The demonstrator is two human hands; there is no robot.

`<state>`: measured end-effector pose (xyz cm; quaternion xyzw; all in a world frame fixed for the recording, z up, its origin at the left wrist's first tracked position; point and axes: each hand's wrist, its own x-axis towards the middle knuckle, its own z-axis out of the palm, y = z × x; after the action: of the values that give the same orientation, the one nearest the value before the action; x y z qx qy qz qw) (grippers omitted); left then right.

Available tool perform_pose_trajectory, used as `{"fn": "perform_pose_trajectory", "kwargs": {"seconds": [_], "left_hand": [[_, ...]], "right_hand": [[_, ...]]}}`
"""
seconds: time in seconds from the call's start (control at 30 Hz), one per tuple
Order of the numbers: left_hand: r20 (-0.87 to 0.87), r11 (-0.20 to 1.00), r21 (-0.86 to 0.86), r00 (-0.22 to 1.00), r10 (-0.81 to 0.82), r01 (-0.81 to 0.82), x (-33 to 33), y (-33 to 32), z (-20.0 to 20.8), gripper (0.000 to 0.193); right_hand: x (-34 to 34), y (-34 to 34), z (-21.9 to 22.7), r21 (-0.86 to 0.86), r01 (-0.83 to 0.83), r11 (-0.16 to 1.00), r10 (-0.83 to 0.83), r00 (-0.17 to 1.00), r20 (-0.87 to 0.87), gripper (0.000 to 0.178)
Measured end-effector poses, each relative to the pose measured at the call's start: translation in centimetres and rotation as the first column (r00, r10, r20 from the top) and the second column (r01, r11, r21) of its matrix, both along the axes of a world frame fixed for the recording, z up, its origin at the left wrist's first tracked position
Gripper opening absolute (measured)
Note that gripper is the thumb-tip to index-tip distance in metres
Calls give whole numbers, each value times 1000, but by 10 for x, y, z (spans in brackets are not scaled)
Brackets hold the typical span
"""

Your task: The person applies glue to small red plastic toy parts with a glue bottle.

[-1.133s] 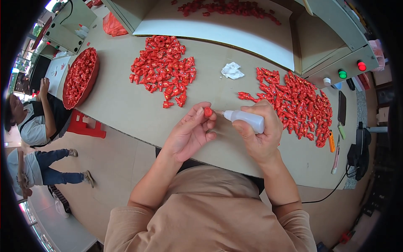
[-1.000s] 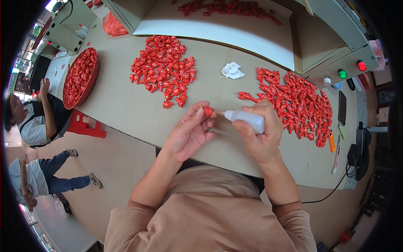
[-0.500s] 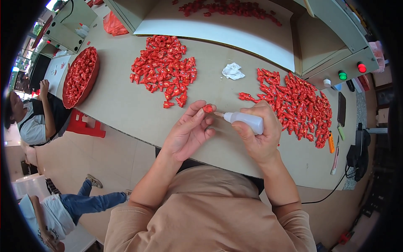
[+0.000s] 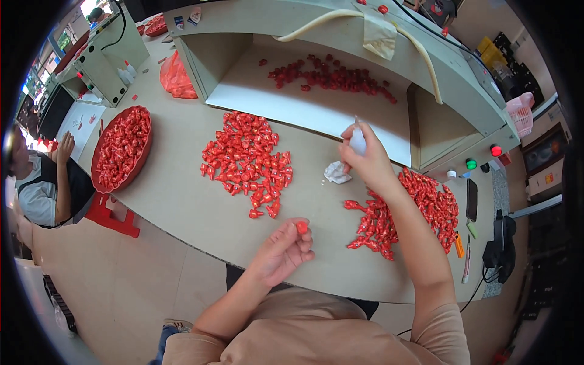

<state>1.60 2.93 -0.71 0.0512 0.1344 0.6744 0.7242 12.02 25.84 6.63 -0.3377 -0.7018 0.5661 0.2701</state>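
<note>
My left hand (image 4: 285, 250) pinches a small shiny red piece (image 4: 302, 227) between thumb and fingertips, low over the table's near side. Farther off, my right hand (image 4: 372, 163) is wrapped around a translucent squeeze bottle (image 4: 358, 142) with its thin nozzle pointing up and away. Just left of that wrist lies a crumpled white tissue (image 4: 336, 173). A heap of small red plastic figures (image 4: 246, 161) is spread out beyond my left hand. Under and beside my right forearm lies another heap of red figures (image 4: 426, 201), partly hidden by the arm.
An open-fronted booth (image 4: 420, 131) holds more red pieces (image 4: 328, 74) on its white floor. Left stand a red basin (image 4: 146, 152) full of red parts and a red plastic bag (image 4: 177, 76). An orange cutter (image 4: 458, 244) and a dark phone (image 4: 472, 199) lie right. A co-worker (image 4: 39, 182) sits left.
My right hand has carried the bottle away from the red piece, up toward the booth, turning its nozzle upward. My left hand keeps its pinch. The whole view has shifted, showing more of the booth.
</note>
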Motion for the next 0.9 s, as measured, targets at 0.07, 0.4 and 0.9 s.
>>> {"fn": "perform_pose_trajectory", "kwargs": {"seconds": [0.07, 0.4, 0.9], "left_hand": [[-6, 1000, -2, 1000, -3, 3, -1, -2, 0, 24], [60, 996, 89, 998, 2, -8, -4, -5, -6, 22], [-73, 981, 44, 979, 191, -188, -3, 0, -2, 26]], "right_hand": [[-32, 34, -4, 98, -64, 993, 36, 964, 263, 18], [-151, 146, -45, 796, -304, 523, -255, 836, 487, 35], [-2, -86, 4, -442, -66, 895, 15, 993, -117, 24]]}}
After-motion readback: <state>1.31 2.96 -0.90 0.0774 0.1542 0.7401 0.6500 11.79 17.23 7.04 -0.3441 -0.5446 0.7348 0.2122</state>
